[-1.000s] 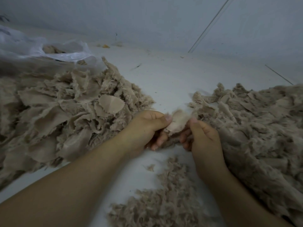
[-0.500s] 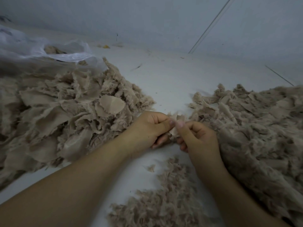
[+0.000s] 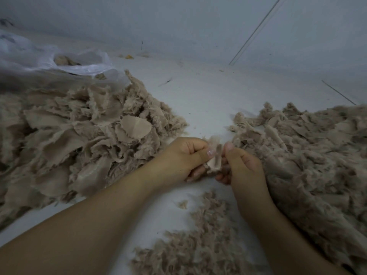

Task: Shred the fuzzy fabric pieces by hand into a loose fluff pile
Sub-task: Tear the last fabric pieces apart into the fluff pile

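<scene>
A small beige fuzzy fabric piece (image 3: pixel 216 159) is pinched between both hands in the middle of the view. My left hand (image 3: pixel 184 157) grips its left edge with thumb and fingers. My right hand (image 3: pixel 243 165) grips its right edge. A big heap of fabric pieces (image 3: pixel 79 139) lies to the left, with smooth backing showing on many. Another large beige heap (image 3: pixel 307 155) lies to the right, touching my right hand. Below my hands sits a smaller pile of loose fluff (image 3: pixel 198 245).
A translucent plastic bag (image 3: pixel 49 62) with more beige material lies at the back left. The pale floor (image 3: pixel 208 100) runs back to a wall. A few small scraps, one yellow (image 3: pixel 128 56), lie by the wall.
The hands came together on the piece half a second ago. They have since drawn slightly apart, and the piece now stands as a narrow upright strip between them.
</scene>
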